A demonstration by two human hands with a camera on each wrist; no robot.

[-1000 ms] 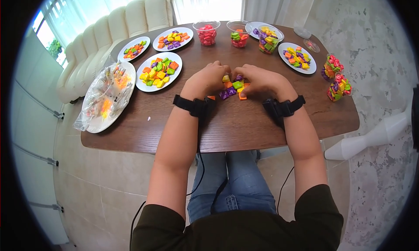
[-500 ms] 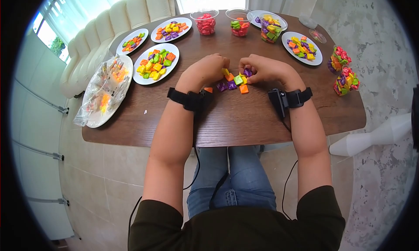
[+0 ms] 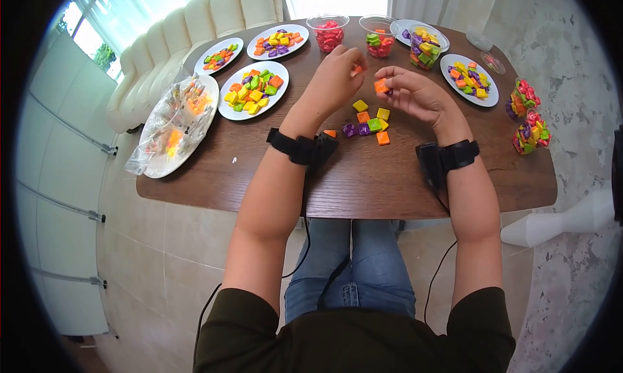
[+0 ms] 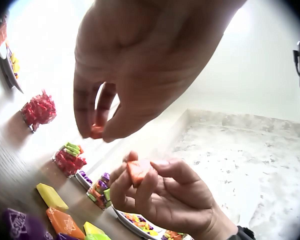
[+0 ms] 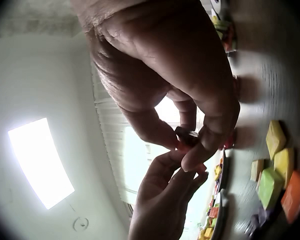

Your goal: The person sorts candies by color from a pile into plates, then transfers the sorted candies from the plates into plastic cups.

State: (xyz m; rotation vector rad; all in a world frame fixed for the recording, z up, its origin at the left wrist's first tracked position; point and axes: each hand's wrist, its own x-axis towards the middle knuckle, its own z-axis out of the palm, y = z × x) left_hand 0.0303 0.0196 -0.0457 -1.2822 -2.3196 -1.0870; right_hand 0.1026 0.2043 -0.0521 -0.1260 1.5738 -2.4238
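Observation:
Raised over the table, my left hand [image 3: 336, 77] pinches an orange wrapped candy [image 4: 96, 131] between thumb and fingertips. Facing it, my right hand [image 3: 415, 94] holds another orange candy [image 3: 381, 86] at its fingertips, and a darker piece [image 5: 185, 135] shows there in the right wrist view. Below both hands lies a loose group of square candies: yellow [image 3: 360, 105], green [image 3: 374, 124], purple [image 3: 350, 131] and orange [image 3: 383, 138]. One more orange candy [image 3: 330, 133] lies beside the left wrist strap.
Plates of mixed candies [image 3: 228, 113] stand at the back left, and another plate [image 3: 493, 95] at the right. Clear cups [image 3: 328, 35] of candies line the far edge, with more cups [image 3: 532, 139] at the right edge. A platter [image 3: 159, 172] with plastic bags lies left.
Both hands have lifted up and away from the loose candies, uncovering them. An orange candy now shows in each hand; the right hand has turned its palm more inward.

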